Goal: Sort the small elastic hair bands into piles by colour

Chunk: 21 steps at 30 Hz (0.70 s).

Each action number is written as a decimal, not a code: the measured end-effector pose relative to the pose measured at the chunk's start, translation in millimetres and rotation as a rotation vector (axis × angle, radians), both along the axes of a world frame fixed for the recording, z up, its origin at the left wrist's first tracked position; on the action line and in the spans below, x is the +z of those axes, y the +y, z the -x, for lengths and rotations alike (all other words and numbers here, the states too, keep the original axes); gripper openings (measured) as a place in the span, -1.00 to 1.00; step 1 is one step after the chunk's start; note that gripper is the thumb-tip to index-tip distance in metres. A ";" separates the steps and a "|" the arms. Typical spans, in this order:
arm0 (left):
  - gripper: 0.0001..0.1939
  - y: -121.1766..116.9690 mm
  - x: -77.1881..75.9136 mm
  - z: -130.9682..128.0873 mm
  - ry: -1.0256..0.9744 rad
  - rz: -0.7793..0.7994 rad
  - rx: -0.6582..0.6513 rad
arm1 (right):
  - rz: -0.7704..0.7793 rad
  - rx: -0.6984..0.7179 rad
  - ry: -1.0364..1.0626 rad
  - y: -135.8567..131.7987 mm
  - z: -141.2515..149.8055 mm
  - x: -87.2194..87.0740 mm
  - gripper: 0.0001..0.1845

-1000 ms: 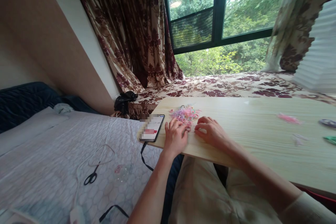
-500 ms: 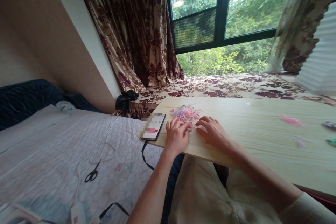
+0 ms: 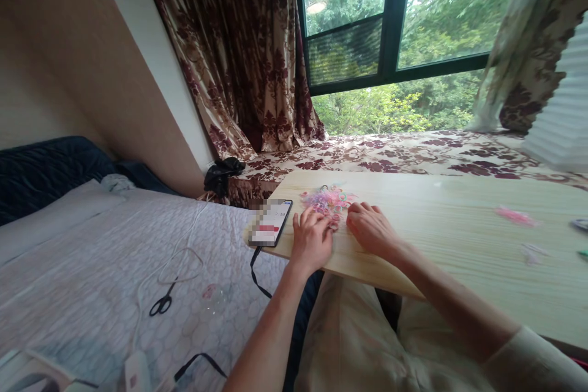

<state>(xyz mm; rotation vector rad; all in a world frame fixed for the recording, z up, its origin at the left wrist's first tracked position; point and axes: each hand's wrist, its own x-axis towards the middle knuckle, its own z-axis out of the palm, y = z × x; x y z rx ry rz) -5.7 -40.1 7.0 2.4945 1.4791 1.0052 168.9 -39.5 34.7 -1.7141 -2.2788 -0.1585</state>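
A loose pile of small, thin, coloured elastic bands (image 3: 331, 196), mostly pink with some purple and green, lies near the left end of the wooden table (image 3: 441, 233). My left hand (image 3: 313, 240) rests at the near edge of this pile, its fingers apart and touching the bands. Just right of the pile, my right hand (image 3: 371, 231) is on the tabletop with its fingers curled in together. Whatever may be under or between those fingers is hidden. Left of my left hand lies a phone (image 3: 273, 220) with a lit screen, partly blurred out.
Farther right on the table are a small pink bunch (image 3: 517, 216), a pale bunch (image 3: 533, 253) and a green item (image 3: 582, 253) at the frame's edge. On the bed (image 3: 92, 257) to the left lie scissors (image 3: 162, 304), a white cable and a clear plastic piece (image 3: 214, 297).
The fingers of my right hand have drawn in from a more spread pose. My left hand stays at the pile. The whole view has shifted slightly.
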 end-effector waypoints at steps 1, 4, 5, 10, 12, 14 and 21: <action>-0.75 0.2 -0.1 0.0 0.001 -0.002 0.000 | 0.005 0.000 0.088 -1.7 -3.8 -1.6 -0.71; -0.76 1.5 -2.0 0.3 -0.001 -0.015 -0.004 | 0.093 -0.044 0.492 -10.9 -22.2 -4.1 -0.74; -0.76 1.9 -3.0 0.4 -0.002 -0.022 -0.005 | 0.156 -0.070 0.646 -15.6 -29.4 -3.6 -0.73; -0.75 3.2 -7.1 0.4 -0.002 -0.071 0.006 | 0.480 -0.123 1.216 -43.1 -54.4 5.8 -0.56; -0.75 3.5 -8.2 0.5 0.005 -0.084 0.005 | 0.510 -0.122 1.300 -52.5 -58.6 10.3 -0.52; -0.74 4.2 -9.5 0.9 0.013 -0.092 0.003 | 0.490 -0.135 1.278 -61.3 -64.7 14.2 -0.52; -0.74 8.2 -16.5 2.9 0.030 -0.145 -0.003 | 0.142 -0.362 0.820 -101.8 -153.7 26.2 -0.55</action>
